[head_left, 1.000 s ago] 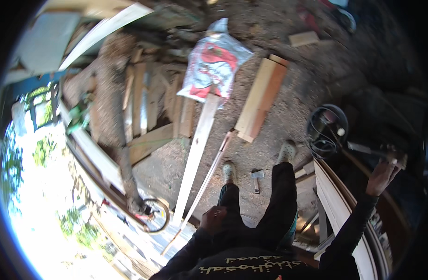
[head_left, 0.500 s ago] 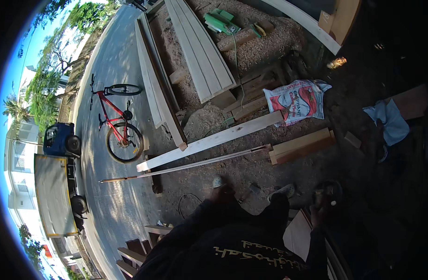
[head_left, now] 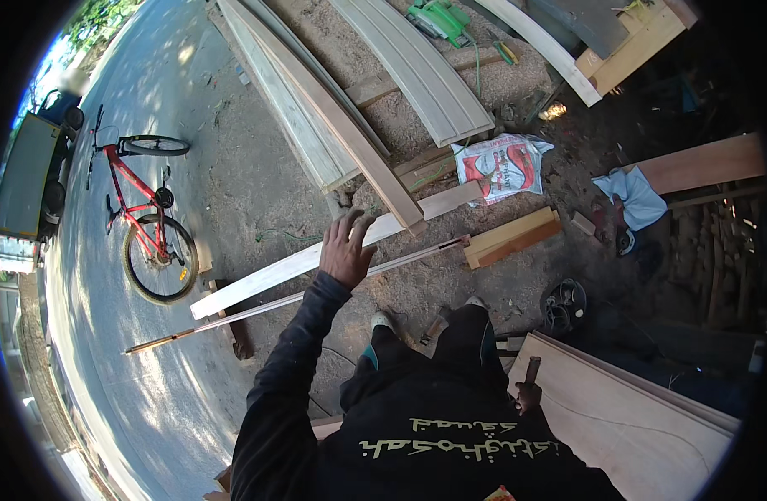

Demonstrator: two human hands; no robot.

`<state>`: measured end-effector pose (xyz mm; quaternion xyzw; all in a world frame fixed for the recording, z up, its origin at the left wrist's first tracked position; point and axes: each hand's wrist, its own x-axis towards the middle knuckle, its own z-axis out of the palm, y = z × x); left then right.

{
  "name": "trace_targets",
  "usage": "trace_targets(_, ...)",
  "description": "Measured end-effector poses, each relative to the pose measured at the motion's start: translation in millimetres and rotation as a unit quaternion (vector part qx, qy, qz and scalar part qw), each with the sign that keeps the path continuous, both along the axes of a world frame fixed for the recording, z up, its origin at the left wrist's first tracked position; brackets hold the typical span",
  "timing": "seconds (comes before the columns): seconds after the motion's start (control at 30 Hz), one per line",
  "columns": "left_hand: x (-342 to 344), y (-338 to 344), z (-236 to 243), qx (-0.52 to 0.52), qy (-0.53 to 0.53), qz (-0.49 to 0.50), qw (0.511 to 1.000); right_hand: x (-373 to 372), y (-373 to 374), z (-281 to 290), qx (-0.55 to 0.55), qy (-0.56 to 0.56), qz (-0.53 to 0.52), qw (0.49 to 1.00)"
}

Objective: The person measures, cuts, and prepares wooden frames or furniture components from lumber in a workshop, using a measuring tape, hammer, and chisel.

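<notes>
My left hand is raised with fingers apart and slightly bent, holding nothing, over a long pale plank on the ground and just short of a brown board. My right hand grips an upright tool handle beside my right leg, over a plywood sheet; the tool's head is hidden. A thin strip of wood and stacked short boards lie before my feet, where a small tool also rests.
A red bicycle and parked truck are on the road to the left. Ahead are grooved planks, a green power tool with a cord and a printed sack. A bucket and blue-white cloth are at the right.
My left hand has risen from near my leg to out over the planks. My right hand has come in toward my right leg with the tool. The view has swung, bringing road and bicycle in.
</notes>
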<state>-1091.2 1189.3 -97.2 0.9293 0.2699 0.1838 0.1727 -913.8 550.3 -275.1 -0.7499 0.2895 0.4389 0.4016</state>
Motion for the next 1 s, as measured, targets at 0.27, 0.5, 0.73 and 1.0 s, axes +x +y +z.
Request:
trace_targets(0.27, 71, 90, -50, 0.224, 0.082, -0.24, 0.941, -23, 75, 14, -0.012, -0.239, 0.1, 0.966)
trace_targets(0.5, 132, 127, -31, 0.151, 0.067, -0.398, 0.902, 2, 96, 14, -0.07, -0.321, 0.102, 0.939)
trace_targets(0.73, 191, 144, -30, 0.086, 0.083, -0.456, 0.882, -27, 140, 51, -0.059, -0.439, 0.09, 0.892)
trace_targets(1.0, 215, 171, -36, 0.1, 0.143, -0.481, 0.859, -87, 212, 158, 0.079, -0.443, -0.077, 0.89)
